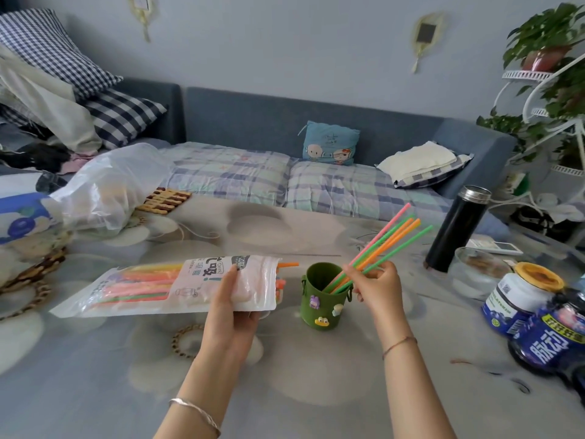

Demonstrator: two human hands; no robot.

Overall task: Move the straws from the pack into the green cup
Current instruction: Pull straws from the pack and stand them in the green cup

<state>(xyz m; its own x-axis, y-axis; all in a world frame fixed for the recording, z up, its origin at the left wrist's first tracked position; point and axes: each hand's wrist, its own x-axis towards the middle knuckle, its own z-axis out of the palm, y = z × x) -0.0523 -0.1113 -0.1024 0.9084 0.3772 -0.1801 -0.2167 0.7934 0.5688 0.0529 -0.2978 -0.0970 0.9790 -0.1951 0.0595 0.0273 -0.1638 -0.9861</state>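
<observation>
The green cup [322,299], decorated with small cartoon charms, stands upright on the table at centre. Several coloured straws [391,237] lean out of it toward the upper right, their lower ends inside the cup. My right hand [378,285] pinches this bunch just right of the rim. The straw pack [164,285], a clear and white pouch with pink, orange and green straws inside, lies flat to the left of the cup. A few straw ends poke out of its open right end. My left hand [232,307] grips the pack near that opening.
A black thermos [457,228] stands behind and right of the cup. A glass bowl [474,274], a yellow-lidded jar [522,296] and a dark blue bottle [550,340] crowd the right edge. A plastic bag [107,185] lies at the back left. A sofa runs behind the table.
</observation>
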